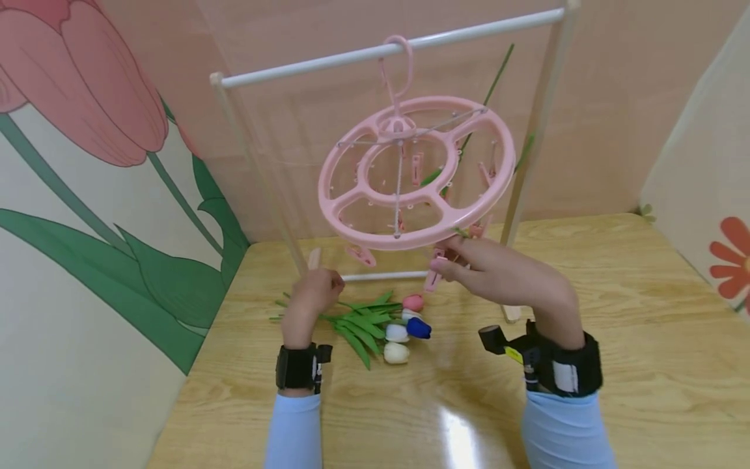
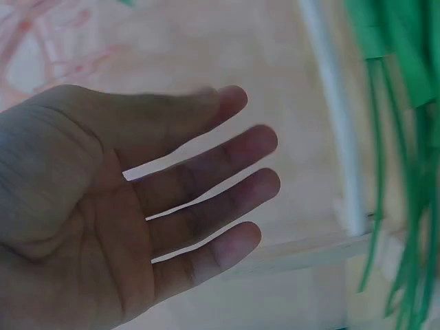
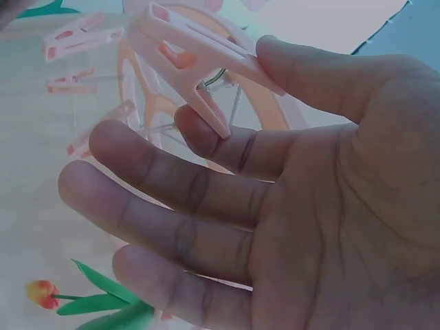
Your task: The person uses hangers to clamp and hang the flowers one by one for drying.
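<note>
A round pink clip hanger [image 1: 410, 241] hangs by its hook from the white top bar of a rack. At its near edge my right hand [image 1: 498, 270] pinches a pink clothespin [image 3: 199, 62] between thumb and index finger; the other fingers extend loosely below it. My left hand [image 1: 313, 293] holds nothing, its fingers apart and relaxed in the left wrist view, close to the rack's lower left side. Several artificial tulips lie on the table beside it, among them a blue tulip [image 1: 418, 327]. An orange-red tulip [image 3: 42, 294] shows beyond my right fingers.
The rack's white top bar [image 1: 480, 31] and right post [image 1: 536, 130] frame the hanger. More clothespins dangle from the ring, such as one clothespin [image 1: 417, 168] near its centre. A green stem [image 1: 498, 78] slants up behind it. Flower-printed walls enclose the wooden table [image 1: 633, 339].
</note>
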The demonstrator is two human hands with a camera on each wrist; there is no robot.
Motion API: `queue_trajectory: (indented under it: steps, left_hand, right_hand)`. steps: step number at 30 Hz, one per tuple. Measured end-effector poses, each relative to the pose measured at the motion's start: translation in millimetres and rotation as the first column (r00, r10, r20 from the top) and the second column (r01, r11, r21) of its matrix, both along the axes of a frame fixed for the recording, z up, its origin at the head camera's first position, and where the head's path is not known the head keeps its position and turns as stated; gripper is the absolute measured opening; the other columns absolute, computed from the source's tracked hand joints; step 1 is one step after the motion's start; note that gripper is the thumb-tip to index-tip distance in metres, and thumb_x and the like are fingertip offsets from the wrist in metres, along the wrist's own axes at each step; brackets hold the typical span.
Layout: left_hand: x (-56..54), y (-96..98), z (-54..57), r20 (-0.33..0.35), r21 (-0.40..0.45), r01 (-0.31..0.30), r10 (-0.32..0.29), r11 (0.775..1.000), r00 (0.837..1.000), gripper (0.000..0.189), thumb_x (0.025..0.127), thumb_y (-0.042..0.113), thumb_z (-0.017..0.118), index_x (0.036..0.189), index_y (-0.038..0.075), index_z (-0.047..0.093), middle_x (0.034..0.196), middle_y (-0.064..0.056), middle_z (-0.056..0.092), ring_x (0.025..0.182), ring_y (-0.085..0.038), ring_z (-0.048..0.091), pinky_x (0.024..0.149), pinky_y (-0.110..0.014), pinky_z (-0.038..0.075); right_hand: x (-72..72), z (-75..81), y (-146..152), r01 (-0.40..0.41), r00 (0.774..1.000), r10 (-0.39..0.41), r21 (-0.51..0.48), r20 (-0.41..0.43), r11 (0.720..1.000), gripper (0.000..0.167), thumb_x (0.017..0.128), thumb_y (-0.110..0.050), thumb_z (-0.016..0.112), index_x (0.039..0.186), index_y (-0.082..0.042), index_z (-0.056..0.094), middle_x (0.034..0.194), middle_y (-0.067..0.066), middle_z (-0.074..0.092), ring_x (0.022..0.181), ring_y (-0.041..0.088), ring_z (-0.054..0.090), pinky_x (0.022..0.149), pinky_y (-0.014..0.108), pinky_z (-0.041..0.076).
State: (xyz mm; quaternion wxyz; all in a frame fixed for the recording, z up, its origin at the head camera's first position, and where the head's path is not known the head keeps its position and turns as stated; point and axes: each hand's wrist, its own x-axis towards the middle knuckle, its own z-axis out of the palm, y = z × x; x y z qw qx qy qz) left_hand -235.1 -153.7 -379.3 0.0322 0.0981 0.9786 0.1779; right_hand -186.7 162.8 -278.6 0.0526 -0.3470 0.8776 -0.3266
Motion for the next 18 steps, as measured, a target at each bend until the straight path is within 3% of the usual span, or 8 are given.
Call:
queue_trajectory:
  steps: [5,10,15,18]
  left_hand:
    - [-7.2,1.2,-16.1,0.030,0.007,0.001,-0.001,1.000,1.000,0.025,0.099,0.000,0.056,0.111,0.008,0.077,0.122,-0.010,0.071,0.114,-0.030,0.065,0.096,-0.044,0.053]
    - [-12.8,-0.5,-29.1,0.063,-0.025,-0.035,0.037,0.999,0.997,0.030,0.092,-0.007,0.060,0.111,0.009,0.077,0.122,-0.012,0.070,0.112,-0.029,0.065,0.092,-0.043,0.054]
    - [-17.8,-3.9,-41.9,0.119,-0.045,-0.079,0.083,0.996,0.989,0.023,0.091,0.007,0.071,0.113,0.008,0.075,0.121,-0.013,0.070,0.108,-0.032,0.066,0.091,-0.045,0.054]
    - [-19.6,-5.7,-47.6,0.125,-0.043,-0.104,0.109,0.994,0.986,0.031,0.086,0.020,0.081,0.113,0.008,0.074,0.118,-0.013,0.071,0.106,-0.032,0.067,0.091,-0.046,0.054]
  right_hand:
    - [0.9,1.5,7.1,0.020,1.000,-0.019,0.013,-0.009,1.000,0.018,0.109,-0.029,0.046,0.118,-0.020,0.057,0.091,-0.006,0.064,0.073,0.012,0.055,0.072,0.032,0.047]
    - [1.7,2.7,12.5,0.030,0.999,-0.030,0.013,-0.016,0.999,0.020,0.109,-0.026,0.045,0.122,-0.017,0.057,0.094,-0.006,0.067,0.077,0.011,0.058,0.075,0.034,0.049]
    - [1.7,2.9,14.7,0.031,0.999,-0.031,0.010,-0.027,0.999,0.018,0.109,-0.026,0.046,0.118,-0.015,0.058,0.098,-0.004,0.067,0.088,0.013,0.062,0.082,0.038,0.051]
    - [1.5,2.9,15.5,0.024,0.999,-0.024,0.001,-0.033,1.000,0.020,0.109,-0.025,0.046,0.122,-0.014,0.056,0.099,-0.003,0.068,0.091,0.015,0.064,0.084,0.040,0.052]
